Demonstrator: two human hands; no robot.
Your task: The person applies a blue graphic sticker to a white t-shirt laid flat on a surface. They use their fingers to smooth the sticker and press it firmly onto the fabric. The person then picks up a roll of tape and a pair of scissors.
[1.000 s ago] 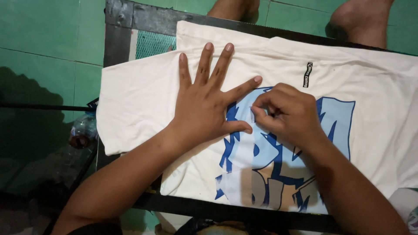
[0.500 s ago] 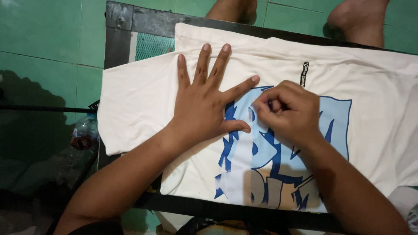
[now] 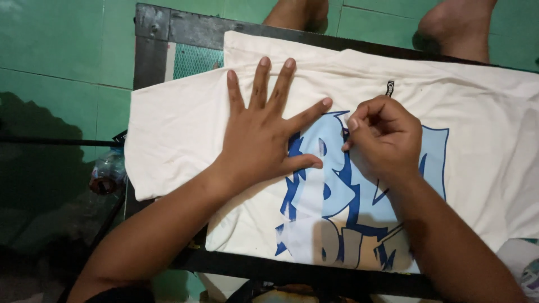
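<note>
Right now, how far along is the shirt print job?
Done: the cream shirt lies flat on the black frame, with the blue print on it. In hand: the left hand presses the cloth flat while the right hand pinches at the print's upper edge. Left: cannot tell; the print's lower part looks paler.

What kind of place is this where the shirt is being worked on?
Probably a small home workshop for printing shirts. A cream T-shirt with a blue printed design lies on a black metal frame table, the floor is green tile, and someone's bare feet stand nearby.
</note>
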